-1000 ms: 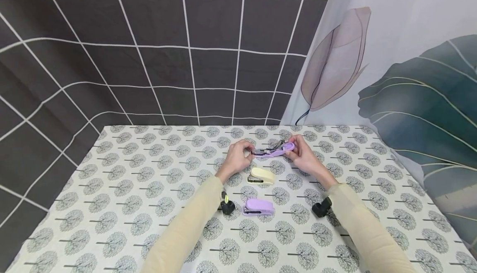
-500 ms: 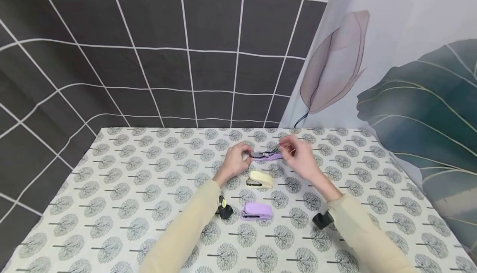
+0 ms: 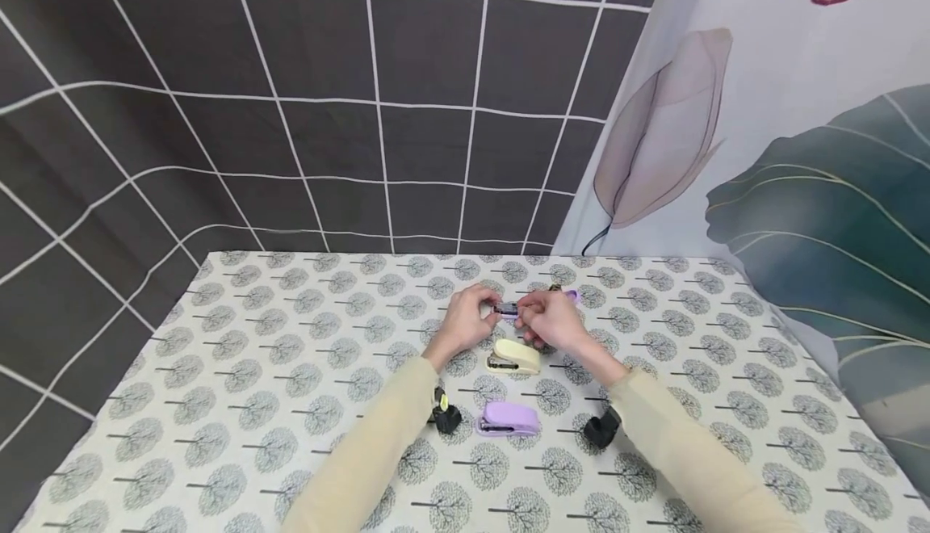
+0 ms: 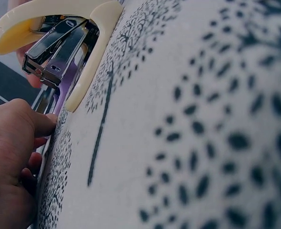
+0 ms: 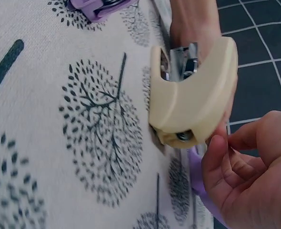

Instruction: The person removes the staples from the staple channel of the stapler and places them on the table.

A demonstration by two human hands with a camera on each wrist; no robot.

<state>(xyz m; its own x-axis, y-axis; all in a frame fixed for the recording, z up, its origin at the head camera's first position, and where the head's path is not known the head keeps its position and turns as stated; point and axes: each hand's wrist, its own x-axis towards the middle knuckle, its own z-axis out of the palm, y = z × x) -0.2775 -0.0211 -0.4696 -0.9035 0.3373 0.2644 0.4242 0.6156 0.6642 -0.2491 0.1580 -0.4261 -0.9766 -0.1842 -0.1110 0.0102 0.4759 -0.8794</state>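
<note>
A purple stapler lies opened out at the back of the group, its silvery magazine exposed. My left hand pinches its left end between thumb and fingers. My right hand has curled fingers, thumb and forefinger pinching at the stapler's middle; the exact part between them is hidden. Beyond that hand, the stapler's far purple end shows. A cream stapler stands just in front of both hands, and also blocks part of the work in the left and right wrist views. Nearer still lies a second, closed purple stapler.
A white cloth with a tree print covers the table. Behind it hangs a dark gridded curtain, with a leaf-patterned one to the right. Black wrist cameras are strapped below both hands.
My right hand has let go of the purple stapler's right end and come leftward to its middle, close to the left hand. My left hand keeps its hold. The other staplers stay put.
</note>
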